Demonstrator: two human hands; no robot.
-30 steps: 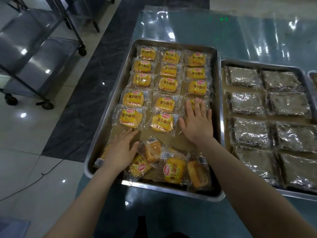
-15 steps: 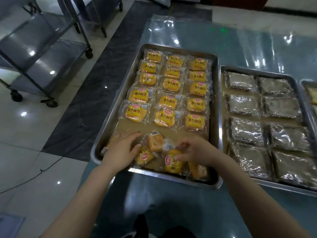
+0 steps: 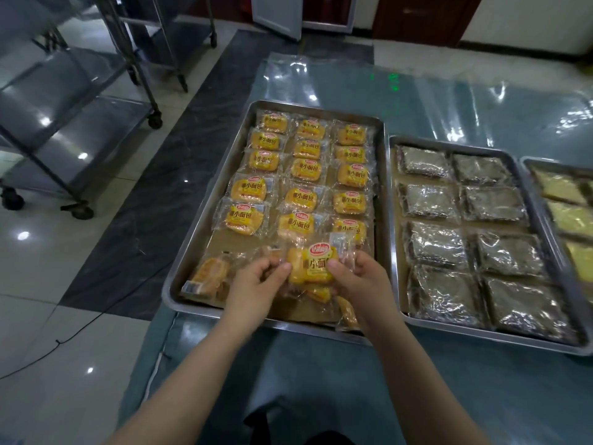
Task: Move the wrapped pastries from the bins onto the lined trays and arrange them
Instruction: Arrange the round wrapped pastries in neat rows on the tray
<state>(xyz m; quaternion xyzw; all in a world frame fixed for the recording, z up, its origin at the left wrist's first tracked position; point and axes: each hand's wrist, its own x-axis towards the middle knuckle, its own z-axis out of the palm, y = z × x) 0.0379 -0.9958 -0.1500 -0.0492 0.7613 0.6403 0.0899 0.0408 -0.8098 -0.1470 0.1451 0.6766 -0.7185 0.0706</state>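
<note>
Wrapped pastry [image 3: 311, 264] is being pinched in both grips, left hand [image 3: 256, 281] and right hand [image 3: 361, 284], over near edge of tray [image 3: 205, 200]. Judged best being set down label-up, square with the 5 rows [image 3: 303, 197].

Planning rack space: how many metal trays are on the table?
3: left tray with yellow pastries, middle tray with dark pastries, right tray cut by the frame edge; others may lie beyond.
</note>
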